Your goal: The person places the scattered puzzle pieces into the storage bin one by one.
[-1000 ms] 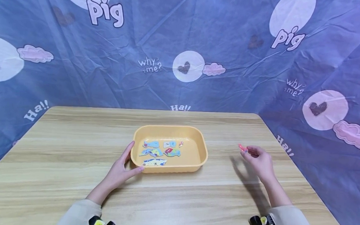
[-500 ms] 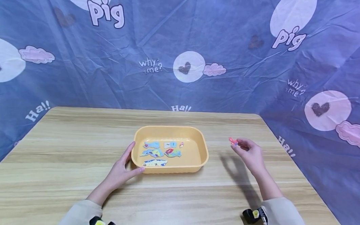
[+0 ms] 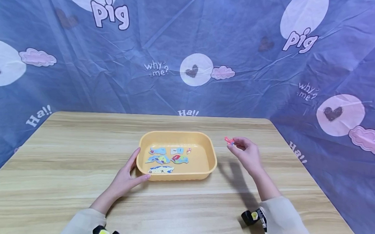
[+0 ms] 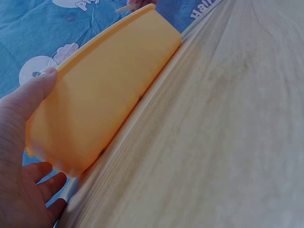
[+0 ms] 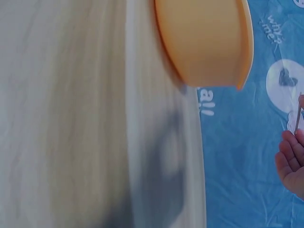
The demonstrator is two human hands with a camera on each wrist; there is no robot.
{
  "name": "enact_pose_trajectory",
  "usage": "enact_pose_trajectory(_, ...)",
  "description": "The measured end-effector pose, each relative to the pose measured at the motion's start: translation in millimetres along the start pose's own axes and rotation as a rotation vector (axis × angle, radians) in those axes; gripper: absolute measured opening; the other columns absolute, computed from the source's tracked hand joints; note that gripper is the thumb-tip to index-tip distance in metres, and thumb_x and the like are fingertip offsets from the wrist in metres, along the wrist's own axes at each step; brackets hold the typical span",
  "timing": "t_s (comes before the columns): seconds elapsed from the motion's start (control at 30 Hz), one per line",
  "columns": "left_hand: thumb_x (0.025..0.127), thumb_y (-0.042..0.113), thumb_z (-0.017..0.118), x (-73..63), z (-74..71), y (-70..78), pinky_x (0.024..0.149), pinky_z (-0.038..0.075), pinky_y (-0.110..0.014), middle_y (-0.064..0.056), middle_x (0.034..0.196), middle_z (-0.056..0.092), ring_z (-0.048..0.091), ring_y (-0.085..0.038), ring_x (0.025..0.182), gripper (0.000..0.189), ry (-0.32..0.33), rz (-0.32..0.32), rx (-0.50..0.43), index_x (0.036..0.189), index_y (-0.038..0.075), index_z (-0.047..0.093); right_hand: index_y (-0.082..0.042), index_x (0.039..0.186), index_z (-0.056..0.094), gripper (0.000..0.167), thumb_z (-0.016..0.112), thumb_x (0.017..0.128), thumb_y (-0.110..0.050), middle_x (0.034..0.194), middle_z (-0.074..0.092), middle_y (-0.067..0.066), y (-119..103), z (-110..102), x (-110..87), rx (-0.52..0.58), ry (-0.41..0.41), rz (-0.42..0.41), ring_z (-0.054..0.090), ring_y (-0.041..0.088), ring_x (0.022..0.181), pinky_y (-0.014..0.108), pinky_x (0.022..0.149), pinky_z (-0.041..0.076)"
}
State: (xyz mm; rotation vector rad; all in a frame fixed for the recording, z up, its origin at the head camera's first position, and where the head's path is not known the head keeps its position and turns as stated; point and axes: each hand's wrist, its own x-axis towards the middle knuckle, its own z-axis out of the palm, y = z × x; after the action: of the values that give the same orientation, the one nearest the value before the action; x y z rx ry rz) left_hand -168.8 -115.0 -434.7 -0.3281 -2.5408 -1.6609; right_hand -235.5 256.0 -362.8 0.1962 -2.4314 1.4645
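The yellow plastic tray (image 3: 201, 163) sits on the table and holds several flat printed pieces, mostly blue, with some yellow, red and white. My left hand (image 3: 123, 180) holds its near left corner, thumb at the front rim and fingers along the left end. In the left wrist view the thumb (image 4: 40, 88) lies against the tray's wall (image 4: 102, 85). To the right of the tray, raised above the table, my right hand (image 3: 247, 154) pinches a small flat red piece (image 3: 229, 140) with bits of blue. That piece shows edge-on as a thin strip (image 5: 298, 114) in the right wrist view.
The wood-grain table (image 3: 182, 215) extends on all sides of the tray. Behind it and to the right hangs a blue printed cloth (image 3: 138, 86). The right hand's shadow (image 3: 235, 178) falls on the tabletop.
My right hand has moved left and slightly away from me with the red piece, closer to the tray. The left hand and the tray stay in place.
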Motion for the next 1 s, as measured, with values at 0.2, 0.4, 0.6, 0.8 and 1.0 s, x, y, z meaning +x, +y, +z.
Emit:
enact_pose_trajectory(0.2,0.069,0.035,0.071,-0.2,-0.1,-0.4,0.098,0.012,-0.049,-0.009,0.138,0.025,0.027,-0.025,0.122,0.091,0.003,0.001,0.005,0.139,0.029,0.012,0.008,0.100,0.056,0.034,0.067,0.074,-0.011,0.096,0.057,0.019,-12,14,2.8,0.057,-0.024,-0.014,0.053,0.026,0.091,0.028,0.081,0.043)
enact_pose_trajectory(0.4,0.069,0.036,0.071,-0.3,-0.1,0.0,0.098,0.012,-0.049,-0.009,0.137,0.026,0.027,-0.025,0.122,0.091,0.002,-0.007,0.002,0.139,0.028,0.013,0.008,0.099,0.057,0.031,0.067,0.074,-0.008,0.095,0.058,0.018,-19,28,6.1,0.064,-0.045,-0.047,0.054,0.025,0.089,0.032,0.082,0.042)
enact_pose_trajectory(0.6,0.069,0.036,0.071,-0.1,-0.1,-0.5,0.098,0.012,-0.049,-0.009,0.138,0.025,0.027,-0.025,0.122,0.091,0.001,-0.009,0.002,0.138,0.029,0.012,0.007,0.097,0.057,0.030,0.067,0.073,-0.006,0.095,0.058,0.017,-27,40,6.8,0.077,-0.074,-0.060,0.054,0.025,0.088,0.033,0.082,0.042)
enact_pose_trajectory(0.8,0.069,0.035,0.071,0.0,0.4,-0.3,0.098,0.012,-0.049,-0.009,0.138,0.025,0.027,-0.025,0.122,0.091,0.001,-0.005,-0.008,0.139,0.029,0.012,0.007,0.099,0.057,0.032,0.067,0.073,-0.008,0.093,0.058,0.018,-33,49,6.3,0.074,-0.106,-0.056,0.054,0.027,0.088,0.032,0.081,0.043)
enact_pose_trajectory(1.0,0.069,0.034,0.071,0.5,0.8,-0.7,0.098,0.012,-0.049,-0.009,0.138,0.024,0.026,-0.025,0.122,0.091,0.001,-0.001,-0.010,0.138,0.029,0.013,0.009,0.096,0.056,0.030,0.069,0.072,-0.004,0.090,0.058,0.021,-31,58,8.2,0.103,-0.137,-0.091,0.054,0.033,0.087,0.039,0.081,0.043)
